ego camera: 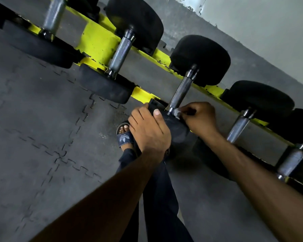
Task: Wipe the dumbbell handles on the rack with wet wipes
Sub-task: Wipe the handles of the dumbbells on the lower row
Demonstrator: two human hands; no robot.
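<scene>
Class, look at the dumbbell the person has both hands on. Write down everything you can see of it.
The dumbbell lies across the yellow rack, third from the left in view. Its handle is knurled grey metal with smooth collars, and its two round black heads look like rubber. The far head sits by the back rail. The left hand grips the near head, and the right hand pinches a whitish wet wipe against the handle's near end.
</scene>
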